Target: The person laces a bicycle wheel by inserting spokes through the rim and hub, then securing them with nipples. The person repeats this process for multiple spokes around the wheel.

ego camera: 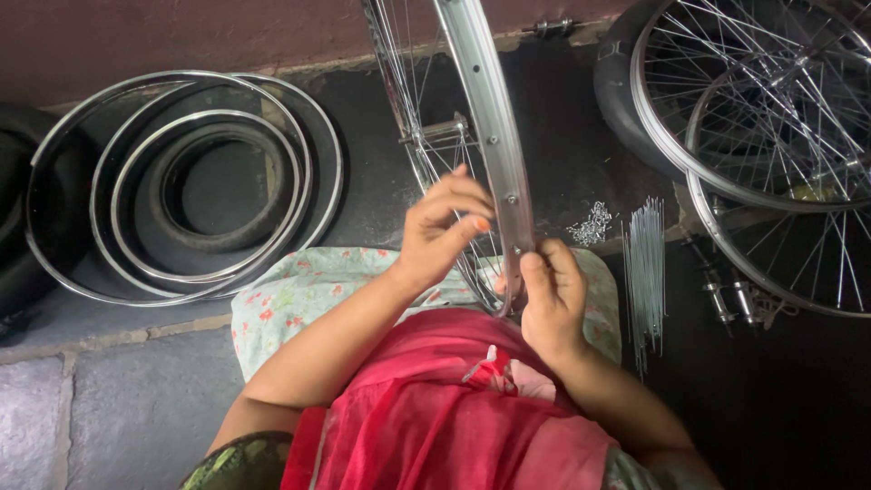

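Bike wheel rim (490, 118) stands upright btwn the knees, spokes fanning off its left side, hub (435, 132) near mid-height. Left hand (440, 231) sits on the spoke side, fingers curled together at the rim's edge, pinching a spoke or nipple there; can't tell which. Right hand (552, 299) is clamped on the rim's lower edge, thumb up along the metal.

Room: tight. Left, a stack of 3 or so bare rims (181, 181) around a tyre (222, 195), well apart from the hands. Right, a bundle of loose spokes (644, 272) lies just beside the right hand, a small heap of nipples (592, 222) near it. Further right, finished spoked wheels (762, 109) overlap, reaching the frame edge. Dark floor strip btwn rim and spokes is narrow.
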The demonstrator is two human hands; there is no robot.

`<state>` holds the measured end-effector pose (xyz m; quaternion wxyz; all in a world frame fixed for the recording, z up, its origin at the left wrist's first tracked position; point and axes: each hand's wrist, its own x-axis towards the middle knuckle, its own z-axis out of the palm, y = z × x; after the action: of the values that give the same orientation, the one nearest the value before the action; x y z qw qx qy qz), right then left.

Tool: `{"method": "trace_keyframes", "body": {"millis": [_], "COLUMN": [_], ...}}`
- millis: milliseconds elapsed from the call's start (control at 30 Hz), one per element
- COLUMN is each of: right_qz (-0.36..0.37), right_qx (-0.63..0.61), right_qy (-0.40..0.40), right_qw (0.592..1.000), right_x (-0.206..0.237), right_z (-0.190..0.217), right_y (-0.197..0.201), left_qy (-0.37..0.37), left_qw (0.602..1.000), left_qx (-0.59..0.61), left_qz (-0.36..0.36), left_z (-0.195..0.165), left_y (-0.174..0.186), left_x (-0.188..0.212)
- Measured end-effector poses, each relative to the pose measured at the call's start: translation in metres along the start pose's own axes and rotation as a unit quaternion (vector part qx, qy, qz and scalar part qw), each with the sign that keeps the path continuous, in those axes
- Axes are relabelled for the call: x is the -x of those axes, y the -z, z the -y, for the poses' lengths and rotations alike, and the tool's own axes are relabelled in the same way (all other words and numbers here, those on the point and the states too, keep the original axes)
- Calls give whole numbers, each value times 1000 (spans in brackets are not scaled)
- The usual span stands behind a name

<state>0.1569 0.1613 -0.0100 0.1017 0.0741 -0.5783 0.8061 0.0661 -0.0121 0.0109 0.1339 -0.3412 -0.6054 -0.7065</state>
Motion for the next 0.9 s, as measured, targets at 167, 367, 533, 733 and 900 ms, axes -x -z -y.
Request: {"method": "trace_keyframes", "body": {"millis": [167, 367, 533, 733, 900], "right_qz": [0, -10, -12, 18, 62], "right_qx": [6, 41, 47, 67, 33], "right_qy": [-29, -8, -7, 7, 10], "right_qw": [1000, 999, 999, 998, 997], "right_x": [-7, -8, -6, 4, -1], "right_z": [5, 7, 1, -8, -9], "right_y": [-4, -12, -11, -8, -23], "left_qy": [23, 7, -45, -63, -55], "left_qw": [995, 989, 983, 974, 979], "left_qx": [4, -31, -67, -89, -135], "left_qz": [96, 143, 162, 200, 145], "left_z": [6, 11, 15, 16, 0], "left_y": [6, 10, 10, 14, 19], "left_x": [3, -5, -9, -11, -3]}}
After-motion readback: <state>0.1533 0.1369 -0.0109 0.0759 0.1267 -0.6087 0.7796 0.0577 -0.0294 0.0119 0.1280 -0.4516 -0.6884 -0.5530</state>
